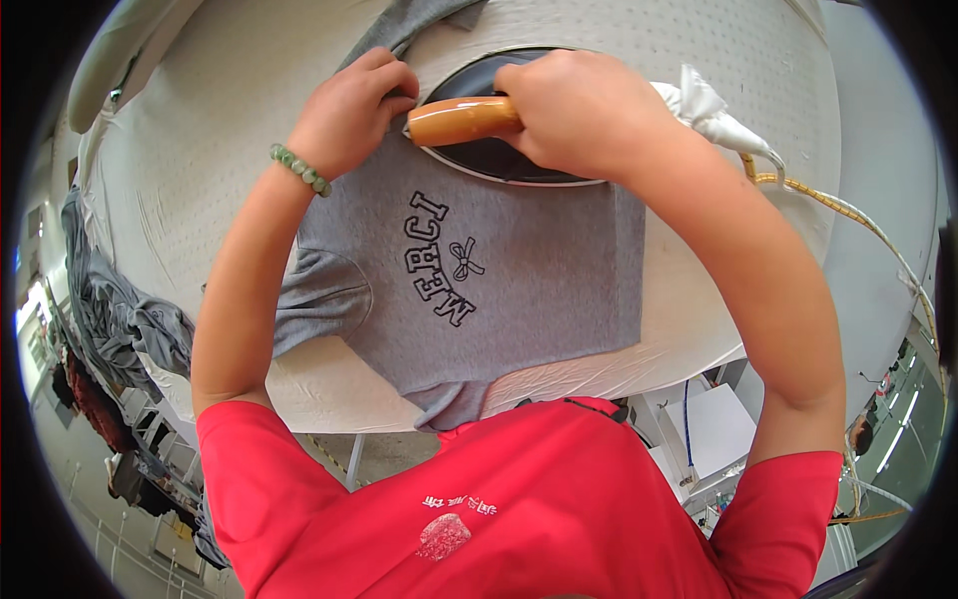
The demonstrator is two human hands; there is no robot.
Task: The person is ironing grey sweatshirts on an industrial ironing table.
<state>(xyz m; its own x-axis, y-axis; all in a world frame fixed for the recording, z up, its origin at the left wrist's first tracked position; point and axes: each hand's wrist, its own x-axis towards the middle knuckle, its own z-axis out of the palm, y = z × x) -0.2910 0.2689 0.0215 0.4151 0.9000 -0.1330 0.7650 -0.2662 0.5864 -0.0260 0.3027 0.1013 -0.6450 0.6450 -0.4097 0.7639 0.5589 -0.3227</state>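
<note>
Red T-shirt (569, 479) nearest. Right hand (584, 110) wrapped round iron's (489, 160) wood-toned handle (461, 121); left hand (354, 108) curled by its tip (can't tell if pinching). Grey sweatshirt (549, 270) beneath, on padded desk (239, 110). Leftward iron slip could burn left fingers.

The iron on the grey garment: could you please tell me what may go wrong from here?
The left hand is very close to the tip of the iron; if it is hot, a slip of the right hand on the handle could cause a burn.
The grey garment has a wrinkled sleeve at the left; creases might be pressed in.
The gold-coloured hose trails to the right and might snag.
</note>
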